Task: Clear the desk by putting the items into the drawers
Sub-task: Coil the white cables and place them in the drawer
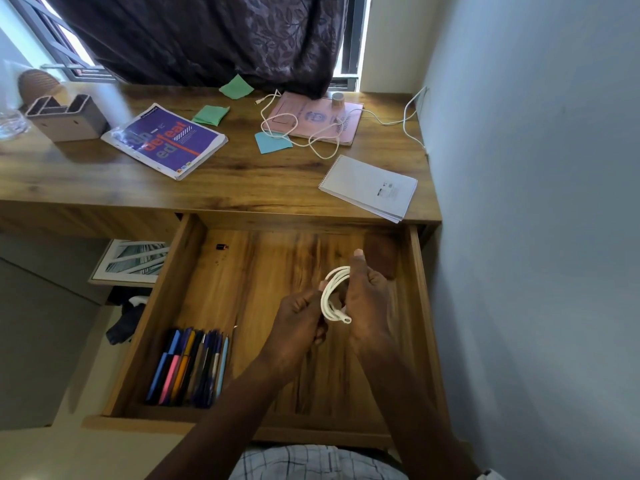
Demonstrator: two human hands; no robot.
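Observation:
Over the open wooden drawer (180, 278), both my hands hold a coiled white cable (331, 295). My left hand (298, 327) grips the coil's left side and my right hand (367, 299) is closed on its right side, thumb up. Several pens (188, 367) lie in the drawer's near left corner, and a small dark object (221, 247) sits at its back. On the desk (104, 178) lie a purple book (166, 140), a pink booklet (315, 117), a white spiral notepad (369, 188), a loose white cable (311, 133), green sticky notes (211, 115) and a blue one (272, 142).
A grey pen holder (65, 119) stands at the desk's left. A small cylinder (337, 99) rests on the pink booklet. A dark curtain (207, 36) hangs behind the desk. The wall (536, 202) runs close along the right. A framed picture (133, 259) lies below the desk.

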